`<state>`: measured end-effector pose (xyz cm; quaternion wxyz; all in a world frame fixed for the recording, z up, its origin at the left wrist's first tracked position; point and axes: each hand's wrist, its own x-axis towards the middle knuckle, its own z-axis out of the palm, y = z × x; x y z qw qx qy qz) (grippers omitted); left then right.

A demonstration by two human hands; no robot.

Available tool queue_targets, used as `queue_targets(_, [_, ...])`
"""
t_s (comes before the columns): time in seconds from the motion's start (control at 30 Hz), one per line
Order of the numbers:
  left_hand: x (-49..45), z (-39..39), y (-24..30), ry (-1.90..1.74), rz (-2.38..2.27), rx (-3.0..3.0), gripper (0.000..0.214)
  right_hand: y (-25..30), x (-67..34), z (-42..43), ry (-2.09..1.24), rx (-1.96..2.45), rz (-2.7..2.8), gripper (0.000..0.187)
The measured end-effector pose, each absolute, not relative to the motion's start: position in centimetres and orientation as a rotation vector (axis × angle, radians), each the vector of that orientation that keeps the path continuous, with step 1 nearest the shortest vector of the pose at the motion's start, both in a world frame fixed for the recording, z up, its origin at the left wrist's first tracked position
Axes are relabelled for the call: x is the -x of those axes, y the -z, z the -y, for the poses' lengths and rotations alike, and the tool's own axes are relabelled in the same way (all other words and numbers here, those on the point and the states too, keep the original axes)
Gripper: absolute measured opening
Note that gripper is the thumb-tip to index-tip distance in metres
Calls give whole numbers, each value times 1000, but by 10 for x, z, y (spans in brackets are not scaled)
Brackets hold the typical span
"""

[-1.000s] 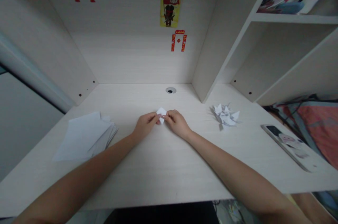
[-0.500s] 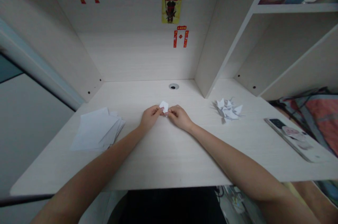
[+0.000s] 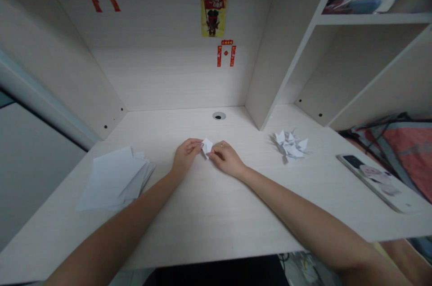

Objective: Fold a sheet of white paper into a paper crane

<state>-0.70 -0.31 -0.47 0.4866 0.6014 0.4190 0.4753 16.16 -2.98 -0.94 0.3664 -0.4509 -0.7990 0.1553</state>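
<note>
A small folded piece of white paper (image 3: pixel 207 145) is held between my two hands, just above the middle of the desk. My left hand (image 3: pixel 187 153) pinches its left edge between thumb and fingers. On the other side, my right hand (image 3: pixel 225 157) grips the lower right edge with thumb and forefinger. The paper has pointed corners and a narrow flap hanging at the bottom. To the right lies a heap of folded white paper pieces (image 3: pixel 290 145) with sharp points. A stack of flat white paper sheets (image 3: pixel 113 173) rests to the left, beside my left forearm.
A phone (image 3: pixel 374 182) lies face down on the right of the desk (image 3: pixel 209 218). A round cable hole (image 3: pixel 219 116) sits near the back wall. An upright panel (image 3: pixel 270 74) and shelves stand at the right, and a red and grey cloth item (image 3: pixel 398 142) lies beyond the desk.
The folded paper has been turned, so a narrow flap now points down. My left hand has shifted slightly left along its edge. The whole view has tilted a little.
</note>
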Motion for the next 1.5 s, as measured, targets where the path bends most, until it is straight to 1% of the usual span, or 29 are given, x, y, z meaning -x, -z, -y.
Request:
queue_targets(0.1, [7,3,4,-1194,-1006,-1418,27,11,-162,30,-385,1183,2015,23])
queue_targets(0.2, [7,6,-1,-1230,-1018,-1428,26,11,-162,30,-415,1197,1848,8])
queue_targets(0.3, [8,10,-5,-1249,-1019,-1442,24,10,-161,32,-509,1122,1719,31])
queue_targets(0.33, [8,11,-6,-1248,-1014,-1445,23,9,-161,32,-534,1099,1715,35])
queue_targets(0.47, [7,12,-6,-1251,-1005,-1453,19,9,-162,31,-578,1093,1740,35])
queue_targets(0.57, [7,13,-7,-1252,-1006,-1464,19,9,-163,30,-567,1082,1690,42])
queue_targets(0.73, [6,14,-7,-1248,-1036,-1506,16,8,-162,31,-533,1057,1745,29])
queue_targets(0.9, [6,11,-2,-1235,-1066,-1522,14,9,-160,32,-583,1090,1703,31])
queue_targets(1.17, [6,8,-2,-1177,-1072,-1508,21,13,-159,28,-764,1074,1547,19])
queue_targets(1.33, [5,10,-2,-1109,-1040,-1588,19,14,-160,26,-834,1084,1492,17])
queue_targets(1.5, [6,12,-1,-1033,-1095,-1715,18,17,-161,24,-850,1086,1440,20])
